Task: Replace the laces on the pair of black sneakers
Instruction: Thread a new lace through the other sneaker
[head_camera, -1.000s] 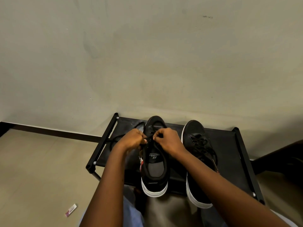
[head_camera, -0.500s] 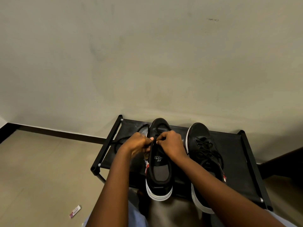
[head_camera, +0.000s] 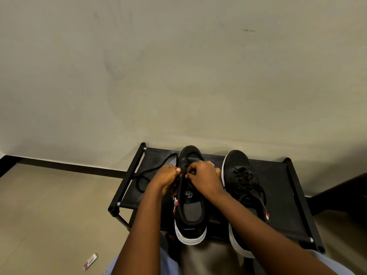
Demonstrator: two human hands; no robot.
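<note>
Two black sneakers with white soles stand side by side on a low black rack (head_camera: pixel 282 197). The left sneaker (head_camera: pixel 191 211) has its tongue area open and its grey insole showing. My left hand (head_camera: pixel 167 178) and my right hand (head_camera: pixel 204 178) meet over its eyelets, fingers curled and pinching a black lace (head_camera: pixel 151 171) there. The lace's loose length loops out to the left across the rack. The right sneaker (head_camera: pixel 241 165) is laced with a black lace and is partly hidden under my right forearm.
The rack stands against a plain beige wall (head_camera: pixel 178 76) with a dark skirting strip. A small pink and white wrapper (head_camera: pixel 90 261) lies on the tiled floor at lower left. A dark object (head_camera: pixel 345 195) sits at the right edge.
Both hands have stayed on the left sneaker's eyelets with small finger movements. The view has shifted a little, so the rack sits further right and lower in the frame.
</note>
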